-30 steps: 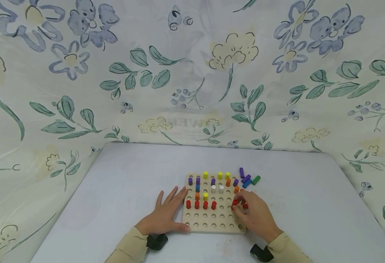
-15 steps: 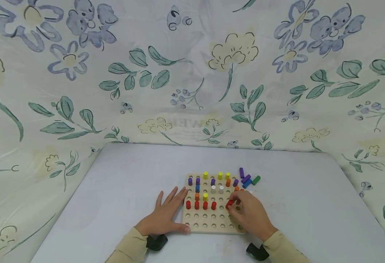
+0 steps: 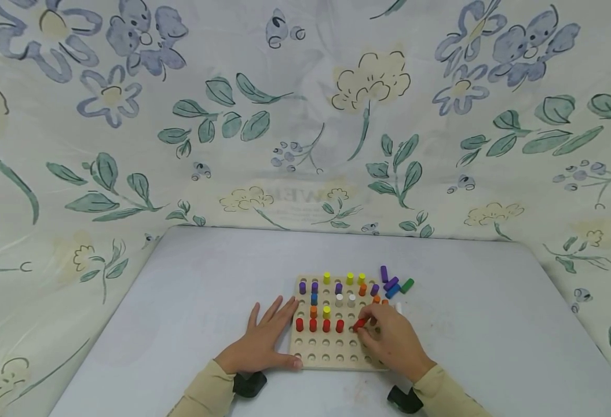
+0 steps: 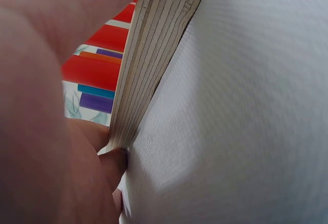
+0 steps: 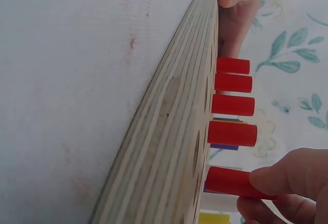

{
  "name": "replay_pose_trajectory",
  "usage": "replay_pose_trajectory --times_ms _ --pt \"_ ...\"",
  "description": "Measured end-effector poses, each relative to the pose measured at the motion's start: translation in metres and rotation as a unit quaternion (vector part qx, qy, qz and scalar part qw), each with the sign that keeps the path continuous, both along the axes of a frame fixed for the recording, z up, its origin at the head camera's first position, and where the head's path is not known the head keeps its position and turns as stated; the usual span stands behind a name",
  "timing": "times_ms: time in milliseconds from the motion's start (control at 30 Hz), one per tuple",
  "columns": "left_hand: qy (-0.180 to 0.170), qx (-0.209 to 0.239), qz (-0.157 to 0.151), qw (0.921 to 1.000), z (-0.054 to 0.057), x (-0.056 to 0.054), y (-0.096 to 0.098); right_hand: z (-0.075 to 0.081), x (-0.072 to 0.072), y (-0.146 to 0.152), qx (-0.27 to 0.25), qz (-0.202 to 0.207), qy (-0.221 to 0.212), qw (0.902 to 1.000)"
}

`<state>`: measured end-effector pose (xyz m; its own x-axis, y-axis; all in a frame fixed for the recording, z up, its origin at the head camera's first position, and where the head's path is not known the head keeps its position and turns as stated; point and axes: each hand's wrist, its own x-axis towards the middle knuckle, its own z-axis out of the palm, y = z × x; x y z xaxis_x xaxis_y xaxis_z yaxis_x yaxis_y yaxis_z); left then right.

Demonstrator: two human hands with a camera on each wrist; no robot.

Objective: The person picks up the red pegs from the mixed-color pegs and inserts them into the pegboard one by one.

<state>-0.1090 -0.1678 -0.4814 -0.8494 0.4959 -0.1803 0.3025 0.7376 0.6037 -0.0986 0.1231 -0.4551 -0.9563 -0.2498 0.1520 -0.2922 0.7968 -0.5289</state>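
Note:
A wooden peg board (image 3: pixel 319 366) with rows of round holes lies on the table. My left hand (image 3: pixel 258 341) rests against its left side, fingers spread, thumb at the near left corner. In the left wrist view, fingers (image 4: pixel 114 167) touch the board's layered edge (image 4: pixel 154 44). My right hand (image 3: pixel 400 341) pinches a red peg (image 5: pixel 225 181) between thumb and fingers, its lower end right at the board's face, in line with several upright red pegs (image 3: pixel 326 325). The peg leans slightly in the head view. The right hand hides part of the board's right side.
Yellow pegs (image 3: pixel 350 278), purple pegs (image 3: pixel 302 288), white pegs (image 3: pixel 351 300), orange pegs and a blue peg (image 3: pixel 314 299) stand farther back on the board. Loose purple, blue (image 3: pixel 392 291) and green (image 3: pixel 407 286) pegs lie beyond its far right corner. A floral curtain hangs behind the table.
My right hand has moved a little to the left over the board, carrying the red peg toward the row of red pegs. My left hand has stayed in place.

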Motion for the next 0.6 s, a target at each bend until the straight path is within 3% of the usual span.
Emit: replay_pose_trajectory --times_ms 600 --pt "-0.002 0.0 0.0 1.0 0.0007 -0.0001 0.0008 -0.0015 -0.0024 -0.0042 0.014 0.015 -0.023 0.9995"
